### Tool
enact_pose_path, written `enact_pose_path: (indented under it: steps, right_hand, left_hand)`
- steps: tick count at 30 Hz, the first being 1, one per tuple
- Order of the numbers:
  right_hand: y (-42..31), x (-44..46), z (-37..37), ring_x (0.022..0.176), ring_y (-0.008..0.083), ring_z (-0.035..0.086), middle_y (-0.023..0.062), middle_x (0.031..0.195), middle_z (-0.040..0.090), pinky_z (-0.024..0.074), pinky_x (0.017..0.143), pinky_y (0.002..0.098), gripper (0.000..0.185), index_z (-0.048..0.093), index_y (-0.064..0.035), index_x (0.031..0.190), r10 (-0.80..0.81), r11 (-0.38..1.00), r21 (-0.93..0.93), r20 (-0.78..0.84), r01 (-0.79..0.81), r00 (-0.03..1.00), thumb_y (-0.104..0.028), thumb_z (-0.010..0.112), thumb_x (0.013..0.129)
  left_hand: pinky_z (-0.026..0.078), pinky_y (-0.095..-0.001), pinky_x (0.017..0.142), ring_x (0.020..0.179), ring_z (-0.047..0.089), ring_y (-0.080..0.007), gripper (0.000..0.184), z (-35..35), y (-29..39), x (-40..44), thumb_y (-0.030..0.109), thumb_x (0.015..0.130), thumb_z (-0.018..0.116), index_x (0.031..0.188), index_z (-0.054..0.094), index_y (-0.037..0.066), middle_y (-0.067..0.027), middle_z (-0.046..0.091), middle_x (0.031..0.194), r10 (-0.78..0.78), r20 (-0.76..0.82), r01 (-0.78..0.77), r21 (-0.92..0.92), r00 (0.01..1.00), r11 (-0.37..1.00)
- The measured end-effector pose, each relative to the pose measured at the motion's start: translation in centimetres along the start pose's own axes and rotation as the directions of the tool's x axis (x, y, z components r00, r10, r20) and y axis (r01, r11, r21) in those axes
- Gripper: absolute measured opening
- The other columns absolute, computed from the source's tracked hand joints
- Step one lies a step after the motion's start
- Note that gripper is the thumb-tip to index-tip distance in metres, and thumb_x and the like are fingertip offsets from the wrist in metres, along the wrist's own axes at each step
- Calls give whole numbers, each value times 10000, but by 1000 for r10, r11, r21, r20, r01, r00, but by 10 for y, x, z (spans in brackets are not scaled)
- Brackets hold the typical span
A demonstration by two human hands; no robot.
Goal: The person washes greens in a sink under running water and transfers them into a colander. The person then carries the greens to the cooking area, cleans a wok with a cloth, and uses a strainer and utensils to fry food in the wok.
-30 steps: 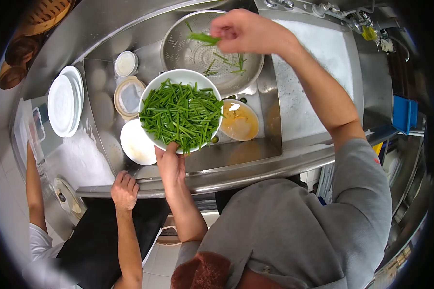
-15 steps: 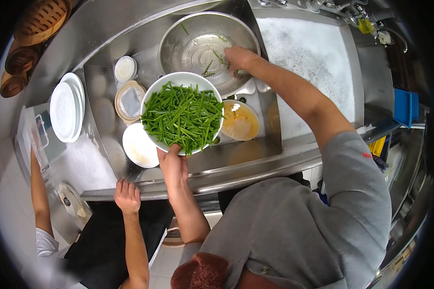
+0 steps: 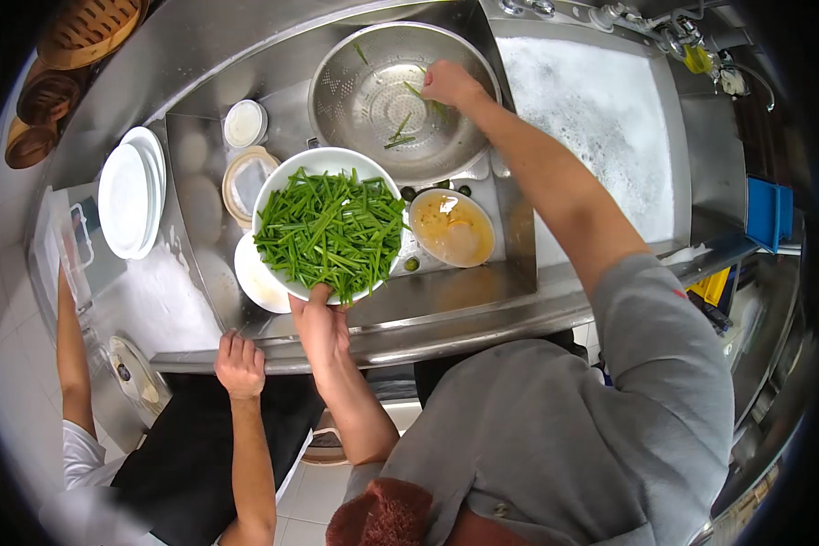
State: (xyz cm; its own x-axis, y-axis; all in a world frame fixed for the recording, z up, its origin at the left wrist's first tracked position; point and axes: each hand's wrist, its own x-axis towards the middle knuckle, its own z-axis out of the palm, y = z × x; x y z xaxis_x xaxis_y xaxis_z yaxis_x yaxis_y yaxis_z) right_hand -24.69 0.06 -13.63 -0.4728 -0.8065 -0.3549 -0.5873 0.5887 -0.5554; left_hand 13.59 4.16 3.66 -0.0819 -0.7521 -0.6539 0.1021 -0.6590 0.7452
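Note:
My left hand (image 3: 319,329) grips the near rim of a white bowl (image 3: 273,196), thumb over the edge. The bowl is heaped with cut green chives (image 3: 332,232) and hangs tilted above the sink. Inside the perforated metal colander (image 3: 337,109), at its right side, my right hand (image 3: 450,84) is closed with fingertips pinched together. Green pieces show at and below these fingers. A few more chive pieces (image 3: 399,136) lie on the colander's bottom and wall.
A dish of yellowish liquid (image 3: 452,227), a white plate (image 3: 259,278) and lidded tubs (image 3: 244,124) sit in the sink. Foamy water (image 3: 591,127) fills the right basin. Plates (image 3: 127,200) are stacked left. A co-worker's hand (image 3: 239,364) rests at the sink edge.
The bowl has shifted a little left and away from the colander with my left hand. My right hand has risen toward the colander's far side, fingers now drawn together.

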Motion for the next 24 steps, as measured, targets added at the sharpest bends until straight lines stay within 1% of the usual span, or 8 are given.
enact_pose_path:
  steps: [2, 5, 9, 11, 12, 14, 21, 24]
  right_hand:
    - [2, 18, 23, 808, 316, 666, 175, 826, 684, 532, 759, 379, 230, 704, -49, 832, -106, 989, -124, -157, 87, 982, -200, 690, 660]
    - [-14, 7, 29, 946, 337, 651, 250, 954, 657, 515, 865, 425, 311, 684, -25, 964, -23, 990, -138, -78, 12, 997, -204, 673, 710]
    - [-30, -4, 11, 850, 331, 664, 203, 890, 675, 522, 805, 398, 257, 686, -36, 895, -77, 961, -272, -84, 51, 993, -170, 676, 675]
    - [-33, -4, -1, 860, 349, 656, 217, 904, 665, 515, 811, 413, 276, 657, -17, 935, -182, 967, -163, 94, 195, 979, -143, 670, 690]
    - [-35, -6, 0, 860, 349, 656, 217, 904, 665, 515, 811, 413, 276, 657, -17, 935, -184, 966, -165, 92, 198, 978, -143, 670, 690]
    - [-38, -19, 9, 862, 364, 650, 231, 893, 658, 513, 799, 433, 255, 633, 3, 932, -445, 878, -74, 244, 474, 862, -108, 653, 703]
    - [-53, -49, 15, 896, 362, 652, 251, 933, 652, 524, 794, 421, 211, 651, 53, 905, -322, 844, -288, 402, 452, 857, -47, 624, 721]
    - [-49, -52, -13, 850, 343, 659, 245, 907, 655, 533, 761, 410, 207, 659, 44, 891, -350, 881, -228, 277, 415, 895, -78, 643, 725]
  left_hand:
    - [526, -319, 529, 899, 619, -229, 583, 2, 2, -2, -100, 781, 450, 1342, 378, 42, -128, 542, 1198, -1, -6, 1, 12, 1000, 1000]
    - [545, -328, 558, 919, 619, -241, 585, 5, 2, -2, -99, 784, 444, 1348, 370, 37, -134, 536, 1208, -3, -17, 3, 29, 1000, 1000]
    - [548, -329, 581, 928, 616, -241, 584, 3, 1, -2, -100, 788, 438, 1352, 365, 31, -136, 529, 1221, -18, -20, 18, 11, 1000, 1000]
    - [550, -329, 587, 931, 615, -240, 582, 2, 1, -1, -100, 789, 437, 1352, 365, 29, -135, 527, 1223, -12, -3, 12, 14, 1000, 1000]
    - [549, -328, 586, 927, 616, -240, 577, 2, 0, 0, -99, 790, 437, 1348, 369, 32, -133, 533, 1216, -6, -3, 6, 8, 1000, 1000]
    - [549, -326, 585, 923, 617, -239, 573, 3, -1, -1, -98, 791, 438, 1345, 374, 35, -132, 538, 1208, -3, 5, 3, -1, 1000, 1000]
    - [544, -334, 589, 913, 620, -230, 559, 6, 3, -3, -101, 787, 450, 1324, 393, 44, -125, 558, 1171, -14, 29, 14, -9, 999, 1000]
    - [546, -335, 600, 931, 617, -233, 560, 3, 0, 0, -105, 790, 446, 1328, 389, 44, -127, 552, 1180, -13, 23, 14, -11, 1000, 1000]
